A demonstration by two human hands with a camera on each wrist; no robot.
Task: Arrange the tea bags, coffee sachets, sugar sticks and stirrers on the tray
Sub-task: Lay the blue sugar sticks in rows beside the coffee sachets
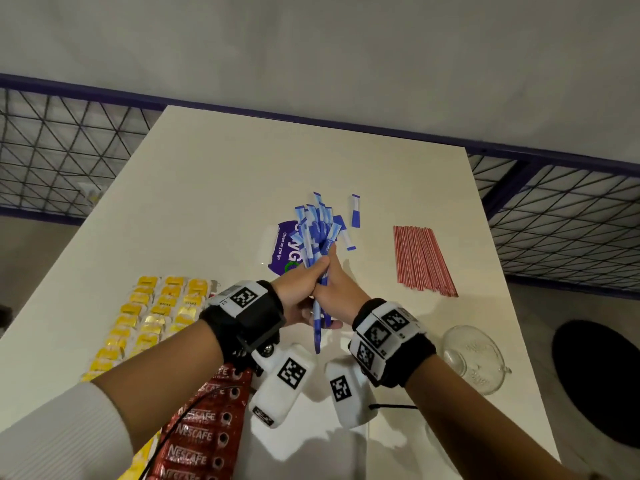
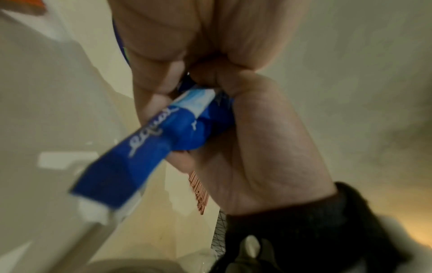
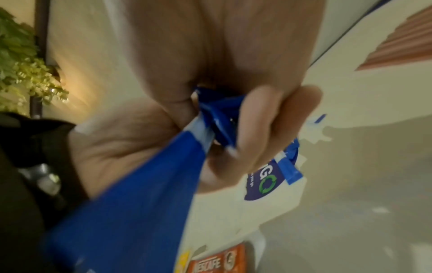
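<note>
Both hands hold one bundle of blue-and-white sugar sticks [image 1: 317,230] upright above the table's middle. My left hand [image 1: 304,277] wraps the bundle from the left and my right hand [image 1: 334,282] from the right, fingers curled round the sticks' lower part [image 2: 149,147] [image 3: 140,203]. Two loose sugar sticks [image 1: 355,211] lie on the table beyond the bundle. Red stirrers [image 1: 422,259] lie in a neat flat row to the right. Yellow tea bags [image 1: 152,306] lie in rows at the left, red Nescafe sachets [image 1: 204,431] below my left forearm. Whether a tray is in view I cannot tell.
A purple "Clean as you go" label [image 1: 284,247] lies under the bundle, on something clear. A glass bowl [image 1: 474,358] stands near the table's right edge [image 1: 512,306]. A black round seat [image 1: 602,382] is beyond that edge. Wire-mesh railing runs behind the table.
</note>
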